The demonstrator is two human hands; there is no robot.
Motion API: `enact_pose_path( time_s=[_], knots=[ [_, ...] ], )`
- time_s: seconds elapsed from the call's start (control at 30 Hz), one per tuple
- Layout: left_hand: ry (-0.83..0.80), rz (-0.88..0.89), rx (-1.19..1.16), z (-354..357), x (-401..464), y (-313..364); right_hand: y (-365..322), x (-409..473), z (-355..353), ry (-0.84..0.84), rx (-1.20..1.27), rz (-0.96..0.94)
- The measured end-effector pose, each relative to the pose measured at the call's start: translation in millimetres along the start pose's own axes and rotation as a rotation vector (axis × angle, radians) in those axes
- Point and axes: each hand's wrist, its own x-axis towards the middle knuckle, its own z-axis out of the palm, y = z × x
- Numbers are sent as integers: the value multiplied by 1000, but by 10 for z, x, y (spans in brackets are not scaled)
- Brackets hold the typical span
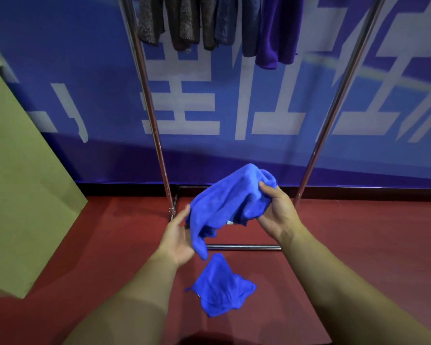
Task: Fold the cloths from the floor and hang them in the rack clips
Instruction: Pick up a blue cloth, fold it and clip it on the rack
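A crumpled bright blue cloth (224,202) hangs in the air between my hands, in front of the metal rack (149,100). My right hand (276,210) grips its upper right bunch. My left hand (178,235) has its palm up under the cloth's lower left end, fingers spread and touching the fabric. A second blue cloth (220,288) lies rumpled on the red floor just below. Several cloths (209,23), grey, brown and purple, hang from the top of the rack; the clips are out of view.
The rack's base bar (244,247) runs across the floor under my hands, with two slanted chrome uprights. A blue banner wall (60,70) with white characters stands behind. A large tan cardboard sheet (18,183) leans at the left.
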Motion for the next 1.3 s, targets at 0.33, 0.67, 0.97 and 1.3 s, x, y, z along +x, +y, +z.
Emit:
enact_pose_path(
  time_s=[0.33,0.67,0.97,1.3],
  knots=[
    [421,174,368,-97,184,-12,-27,19,-144,228,-215,-7],
    [422,159,602,-110,178,142,-68,36,-331,472,-393,22],
    [266,-64,702,-266,52,138,-96,8,-339,415,-362,40],
    [148,-144,816,-15,96,3,-33,-104,4,146,-365,93]
  ],
)
